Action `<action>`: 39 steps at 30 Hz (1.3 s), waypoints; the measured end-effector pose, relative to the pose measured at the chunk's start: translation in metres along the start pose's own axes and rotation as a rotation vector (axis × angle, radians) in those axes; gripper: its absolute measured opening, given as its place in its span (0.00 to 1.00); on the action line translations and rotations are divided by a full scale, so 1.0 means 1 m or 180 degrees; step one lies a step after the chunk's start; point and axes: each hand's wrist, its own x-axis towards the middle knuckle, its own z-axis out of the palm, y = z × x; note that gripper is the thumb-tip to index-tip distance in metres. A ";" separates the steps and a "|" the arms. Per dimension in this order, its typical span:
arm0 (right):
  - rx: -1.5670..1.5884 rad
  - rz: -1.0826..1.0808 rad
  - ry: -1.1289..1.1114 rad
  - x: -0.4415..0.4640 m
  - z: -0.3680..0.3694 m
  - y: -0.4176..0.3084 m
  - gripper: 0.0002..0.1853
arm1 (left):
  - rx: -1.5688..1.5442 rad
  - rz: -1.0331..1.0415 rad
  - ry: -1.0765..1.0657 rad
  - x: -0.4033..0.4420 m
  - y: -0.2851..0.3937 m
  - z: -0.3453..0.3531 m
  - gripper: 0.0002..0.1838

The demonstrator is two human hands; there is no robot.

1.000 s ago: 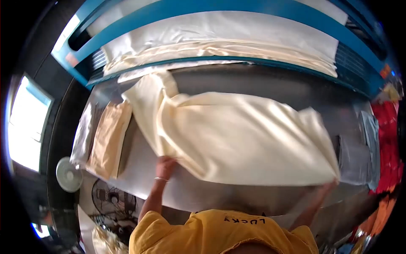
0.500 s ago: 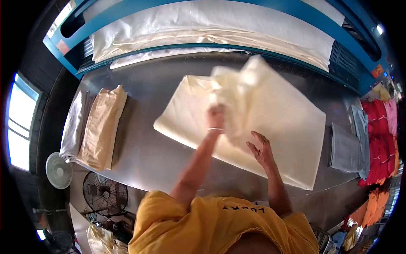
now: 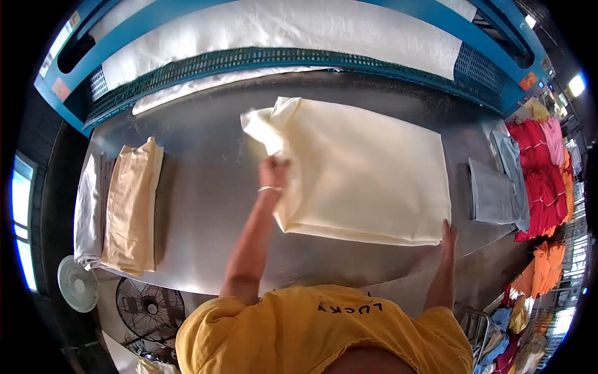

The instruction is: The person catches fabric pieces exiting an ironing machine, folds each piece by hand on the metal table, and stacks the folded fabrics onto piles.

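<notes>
A folded cream cloth (image 3: 367,168) lies across the metal table, its left end bunched and raised. My left hand (image 3: 274,172), with a white band at the wrist, is closed on that bunched end. At the cloth's lower right corner, my right hand (image 3: 449,233) touches the edge with its fingers stretched out. Part of the right hand's grip is hard to make out.
Folded tan cloth (image 3: 131,206) and grey cloth (image 3: 89,209) lie at the table's left. Grey folded pieces (image 3: 492,193) sit at the right, beside red bundles (image 3: 539,199). A blue-framed machine (image 3: 293,57) spans the far edge. Two fans (image 3: 149,308) stand lower left.
My left hand has pulled the cream cloth's bunched end left and down. My right hand has moved right to the lower corner. The cloth now lies straighter, and the cream fabric in the machine is gone from view.
</notes>
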 end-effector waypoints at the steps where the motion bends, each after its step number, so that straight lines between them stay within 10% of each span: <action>1: 0.0601 -0.0235 -0.0061 -0.004 0.009 -0.031 0.17 | 0.1030 0.0234 -0.0581 -0.015 -0.003 0.039 0.17; 4: 0.1486 0.0158 -0.0272 -0.035 0.045 -0.156 0.13 | 0.3447 0.1372 -0.1995 -0.067 -0.041 0.150 0.30; 6: 0.1644 0.0128 -0.0999 -0.066 0.060 -0.231 0.12 | 0.2501 0.2083 -0.2289 -0.141 -0.034 0.183 0.30; 10: 0.1733 -0.1381 -0.3509 -0.102 0.063 -0.279 0.18 | 0.0888 0.0425 -0.1230 -0.204 -0.088 0.177 0.20; 13: 0.1744 -0.1453 -0.2753 -0.067 0.085 -0.221 0.15 | 0.0376 -0.1035 -0.0530 -0.212 -0.101 0.118 0.10; 15: 0.1261 -0.0821 -0.1686 -0.035 0.095 -0.173 0.19 | 0.0197 -0.0643 0.0018 -0.227 -0.074 0.083 0.12; 18: 0.1810 0.0732 -0.2016 -0.007 0.117 -0.143 0.30 | -0.0506 0.0253 0.1152 -0.230 -0.027 0.064 0.14; 20: 0.1904 0.1071 -0.2842 -0.001 0.151 -0.174 0.35 | 0.0439 -0.0518 0.1176 -0.224 -0.042 0.065 0.20; 25: 0.2515 0.0099 -0.2411 -0.013 0.235 -0.280 0.25 | -0.0767 -0.0449 0.0949 -0.161 -0.017 0.043 0.05; 35: 0.2936 -0.1629 -0.4070 -0.292 0.355 -0.613 0.16 | -0.0233 0.1484 0.2827 -0.187 0.152 -0.306 0.11; 39: 0.2799 -0.1179 -0.4568 -0.405 0.441 -0.651 0.12 | 0.0478 0.1679 0.3464 -0.203 0.184 -0.416 0.11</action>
